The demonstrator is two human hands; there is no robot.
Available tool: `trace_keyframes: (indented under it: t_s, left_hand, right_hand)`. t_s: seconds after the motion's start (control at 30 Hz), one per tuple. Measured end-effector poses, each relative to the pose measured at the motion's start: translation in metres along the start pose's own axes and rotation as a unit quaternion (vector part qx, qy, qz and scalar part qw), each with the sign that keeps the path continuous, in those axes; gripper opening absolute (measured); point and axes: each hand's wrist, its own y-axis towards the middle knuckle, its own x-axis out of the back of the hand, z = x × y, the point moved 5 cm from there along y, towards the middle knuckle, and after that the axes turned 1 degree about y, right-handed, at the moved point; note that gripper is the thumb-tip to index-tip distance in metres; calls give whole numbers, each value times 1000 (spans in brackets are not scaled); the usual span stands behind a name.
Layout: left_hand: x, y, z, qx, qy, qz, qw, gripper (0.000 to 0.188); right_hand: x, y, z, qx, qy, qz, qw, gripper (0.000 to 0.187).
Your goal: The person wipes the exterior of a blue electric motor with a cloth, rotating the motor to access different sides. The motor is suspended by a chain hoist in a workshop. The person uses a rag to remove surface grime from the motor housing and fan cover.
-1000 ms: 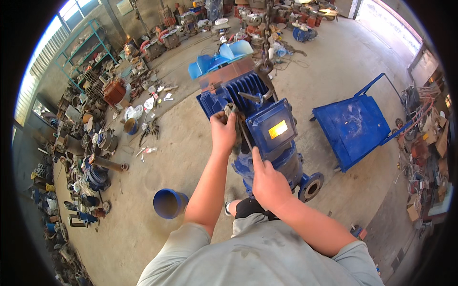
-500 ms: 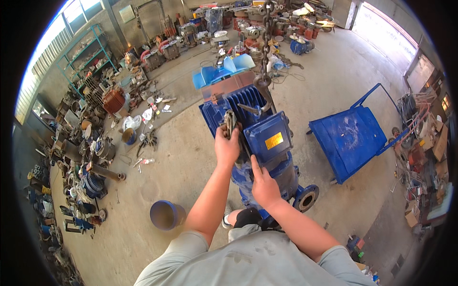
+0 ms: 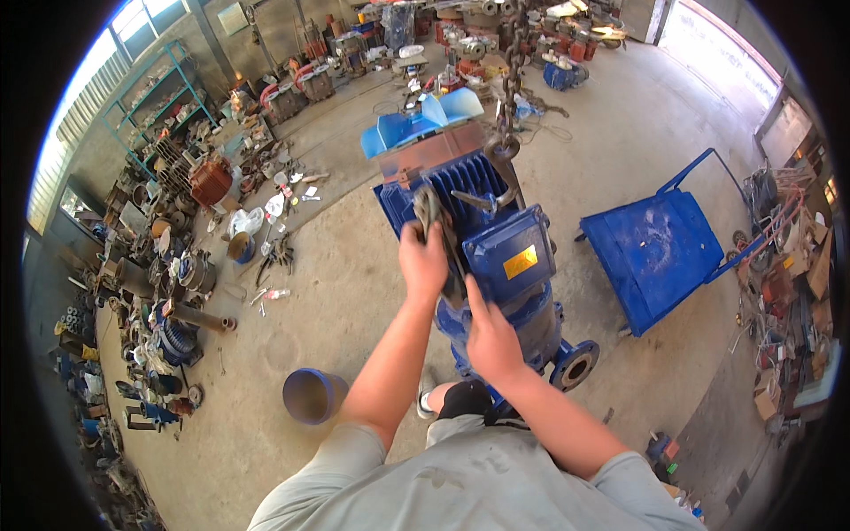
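A blue electric motor with cooling fins [image 3: 460,181] and a pump body stands upright in front of me, hung from a chain hook. My left hand [image 3: 425,263] is closed round a crumpled grey rag [image 3: 427,208], held against the fins left of the terminal box [image 3: 511,254]. A dark strip, too blurred to name, runs from the rag toward my other hand. My right hand [image 3: 493,341] has its index finger stretched out, its tip by the strip's lower end below the box; its other fingers are partly hidden. A light-blue fan [image 3: 421,124] tops the motor.
The heavy chain [image 3: 512,75] hangs at the motor's far side. A blue flatbed cart [image 3: 653,252] stands to the right, a blue bucket [image 3: 314,396] on the floor at left. A pipe flange [image 3: 575,365] juts from the pump's lower right. Machine parts line the walls.
The motor and chain appear slightly farther right in view. My left hand has shifted a little with the rag, and the dark strip looks broader. My right hand stays near its lower end.
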Motion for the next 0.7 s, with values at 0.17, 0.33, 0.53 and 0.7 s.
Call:
trace_keyframes:
  t_s: [0.17,0.33,0.53,0.7]
  left_hand:
    - [5,-13,-12,41,29,42,998,21]
    - [3,-20,-4,100,-31,48,993,19]
    - [3,-32,14,210,-1,70,975,22]
    - [8,-23,4,125,-100,54,986,17]
  right_hand:
    - [3,5,5,-58,-28,46,997,80]
    - [7,-6,-3,-11,6,31,999,80]
    - [10,-11,-6,-50,31,66,996,74]
    - [14,-9,14,-68,48,73,994,71]
